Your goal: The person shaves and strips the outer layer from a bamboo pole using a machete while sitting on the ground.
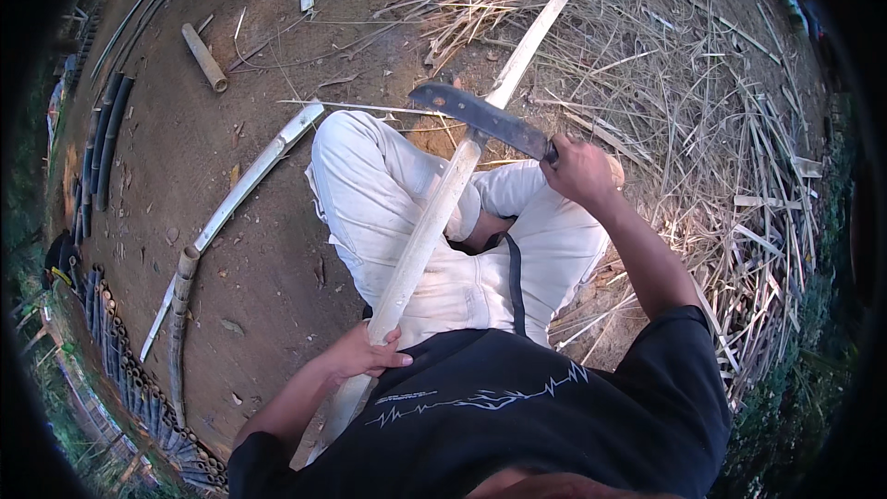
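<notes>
Gripping bamboo strip [434, 222]: left hand [356, 356]; right hand [580, 169] clutches machete [485, 117]; shavings [702, 129] probably bamboo.

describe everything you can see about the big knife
The knife has a broad, dark, dull metal blade with a squared tip. It lies nearly flat, tip pointing to the person's left. The right hand grips its handle, which the fist hides. The blade's edge rests across the long pale bamboo strip, which the left hand holds lower down.

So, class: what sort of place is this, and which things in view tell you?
Probably an outdoor bamboo-working yard: bare dirt ground, a heap of dry bamboo shavings, and cut bamboo poles lying about.
</notes>
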{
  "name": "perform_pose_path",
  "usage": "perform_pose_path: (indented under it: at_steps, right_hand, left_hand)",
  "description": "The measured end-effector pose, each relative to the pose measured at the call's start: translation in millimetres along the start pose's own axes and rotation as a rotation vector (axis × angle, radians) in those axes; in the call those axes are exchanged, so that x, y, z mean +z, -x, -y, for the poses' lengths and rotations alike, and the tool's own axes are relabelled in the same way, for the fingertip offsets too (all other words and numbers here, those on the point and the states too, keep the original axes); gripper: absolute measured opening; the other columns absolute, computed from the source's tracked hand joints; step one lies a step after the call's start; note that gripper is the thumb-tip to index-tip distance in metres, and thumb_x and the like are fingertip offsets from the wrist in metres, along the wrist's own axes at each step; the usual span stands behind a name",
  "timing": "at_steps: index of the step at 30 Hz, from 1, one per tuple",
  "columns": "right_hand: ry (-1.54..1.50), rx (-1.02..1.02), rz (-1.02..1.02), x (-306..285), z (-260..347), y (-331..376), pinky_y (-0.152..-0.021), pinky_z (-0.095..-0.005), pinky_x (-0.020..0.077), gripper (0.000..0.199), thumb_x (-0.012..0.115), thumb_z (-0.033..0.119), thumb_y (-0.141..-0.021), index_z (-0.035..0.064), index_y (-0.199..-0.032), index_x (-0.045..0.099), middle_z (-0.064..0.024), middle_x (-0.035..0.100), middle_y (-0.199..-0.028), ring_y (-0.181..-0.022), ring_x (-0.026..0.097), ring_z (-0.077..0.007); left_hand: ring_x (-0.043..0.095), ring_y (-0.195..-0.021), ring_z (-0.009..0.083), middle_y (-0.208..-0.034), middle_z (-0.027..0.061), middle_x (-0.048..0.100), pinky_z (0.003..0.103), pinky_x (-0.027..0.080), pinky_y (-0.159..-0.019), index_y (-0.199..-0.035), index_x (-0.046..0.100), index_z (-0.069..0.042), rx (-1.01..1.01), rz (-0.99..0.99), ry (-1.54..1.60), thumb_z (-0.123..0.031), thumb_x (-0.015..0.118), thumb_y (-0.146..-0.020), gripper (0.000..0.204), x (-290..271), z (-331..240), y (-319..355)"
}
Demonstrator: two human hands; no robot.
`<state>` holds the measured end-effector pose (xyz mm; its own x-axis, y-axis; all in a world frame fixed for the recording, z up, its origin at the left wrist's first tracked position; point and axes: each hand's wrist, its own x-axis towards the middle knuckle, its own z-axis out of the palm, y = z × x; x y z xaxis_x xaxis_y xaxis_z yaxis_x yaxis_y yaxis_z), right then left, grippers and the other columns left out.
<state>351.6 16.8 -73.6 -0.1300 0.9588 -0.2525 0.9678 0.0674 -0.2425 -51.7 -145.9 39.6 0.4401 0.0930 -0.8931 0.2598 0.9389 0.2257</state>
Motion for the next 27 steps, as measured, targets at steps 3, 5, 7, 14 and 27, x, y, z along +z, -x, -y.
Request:
perform_pose_path:
  at_steps: [3, 5, 7, 14, 27]
  right_hand:
    - [-0.041, -0.445, -0.178, 6, 6, 14, -0.069, -0.0479, 0.0568, 0.026, 0.071, 0.027, -0.077, 0.0067, -0.09, 0.061, -0.0145, 0.069, -0.076, -0.072, 0.071, -0.0348]
    - [-0.017, -0.545, -0.284, 18, -22, -12, -0.069, -0.0472, 0.0563, 0.026, 0.072, 0.026, -0.076, 0.0071, -0.089, 0.06, -0.014, 0.069, -0.076, -0.073, 0.071, -0.0337]
    - [-0.005, 0.103, -0.095, 8, -62, -52, -0.07, -0.0488, 0.0568, 0.026, 0.069, 0.027, -0.083, 0.0046, -0.092, 0.062, -0.0177, 0.07, -0.078, -0.076, 0.071, -0.0363]
    - [-0.045, -0.142, -0.049, 6, -37, -57, -0.071, -0.0489, 0.0571, 0.031, 0.072, 0.031, -0.08, 0.005, -0.092, 0.061, -0.0199, 0.071, -0.084, -0.074, 0.071, -0.0376]
    - [0.011, -0.353, -0.228, 20, -59, -89, -0.064, -0.0418, 0.0587, 0.026, 0.071, 0.028, -0.082, 0.0067, -0.09, 0.059, -0.0126, 0.069, -0.083, -0.08, 0.072, -0.0299]
  left_hand:
    - [0.039, -0.056, 0.0014, -0.069, -0.0099, 0.04, 0.021, 0.031, -0.048, -0.087, 0.042, -0.018, 0.006, 0.023, 0.015, 0.002, 0.077, -0.084, 0.04, 7, 7, 1]
    - [0.04, -0.058, 0.0013, -0.069, -0.0097, 0.04, 0.021, 0.032, -0.05, -0.087, 0.043, -0.017, -0.03, -0.007, 0.026, 0.003, 0.075, -0.085, 0.038, 6, 9, 7]
    - [0.041, -0.06, 0.0014, -0.071, -0.0095, 0.039, 0.02, 0.032, -0.052, -0.088, 0.044, -0.017, -0.095, 0.028, 0.05, 0.006, 0.068, -0.087, 0.034, 3, 13, 19]
    - [0.043, -0.059, 0.0029, -0.072, -0.0081, 0.043, 0.021, 0.035, -0.052, -0.087, 0.045, -0.016, -0.049, 0.068, 0.087, 0.002, 0.074, -0.085, 0.034, -7, 14, 23]
    - [0.048, -0.064, 0.0065, -0.074, -0.0052, 0.048, 0.022, 0.039, -0.06, -0.082, 0.052, -0.014, -0.14, 0.056, 0.06, 0.001, 0.071, -0.082, 0.024, -37, 26, 28]
